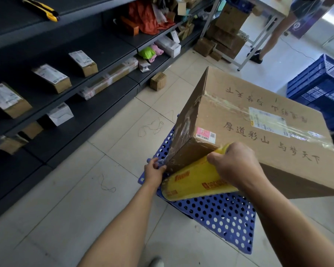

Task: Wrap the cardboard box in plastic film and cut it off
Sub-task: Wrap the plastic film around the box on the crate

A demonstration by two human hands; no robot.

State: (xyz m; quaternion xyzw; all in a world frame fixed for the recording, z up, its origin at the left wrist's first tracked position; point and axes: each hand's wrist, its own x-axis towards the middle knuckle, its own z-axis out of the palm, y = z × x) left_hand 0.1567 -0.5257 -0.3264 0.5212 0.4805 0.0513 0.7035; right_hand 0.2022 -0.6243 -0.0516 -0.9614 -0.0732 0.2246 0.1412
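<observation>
Dark shelving [66, 105] of small parcels lined a pale tiled floor [85, 189], where a large brown cardboard box [258, 120] stood tipped on a blue perforated plastic mat [220, 214]. The left hand [154, 171] pinched the clear film's bunched end [161, 162] at the box's near corner. The right hand [233, 164] gripped the yellow roll of plastic film [193, 182] just beside it. Pinning that corner while pulling the roll taut would probably lay the film flat.
</observation>
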